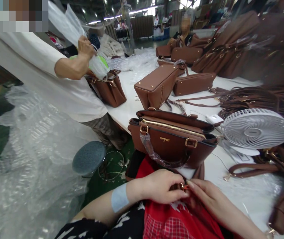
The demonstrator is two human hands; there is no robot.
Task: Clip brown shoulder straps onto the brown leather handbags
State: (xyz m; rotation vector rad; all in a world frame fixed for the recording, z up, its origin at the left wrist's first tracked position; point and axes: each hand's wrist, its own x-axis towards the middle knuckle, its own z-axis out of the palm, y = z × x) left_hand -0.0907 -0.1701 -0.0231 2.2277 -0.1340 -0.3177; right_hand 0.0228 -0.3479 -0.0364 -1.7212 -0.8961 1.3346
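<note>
Over the red cloth on my lap, my left hand (164, 186) pinches a small gold metal clasp (182, 186) at the end of a brown strap. My right hand (206, 196) meets it from the right, its thumb and fingers closed on a small orange-red piece (186, 187) beside the clasp. Just beyond both hands stands a brown handbag (164, 146) with a gold zipper, a dragonfly emblem and a plastic-wrapped handle hanging down its front.
A white fan (256, 129) and piled brown straps (253, 96) lie right on the white table (124, 116). More brown bags (157, 81) stand behind. At left, a person (72, 66) handles plastic over a bag, near a round stool (89, 157) and bubble wrap (39, 149).
</note>
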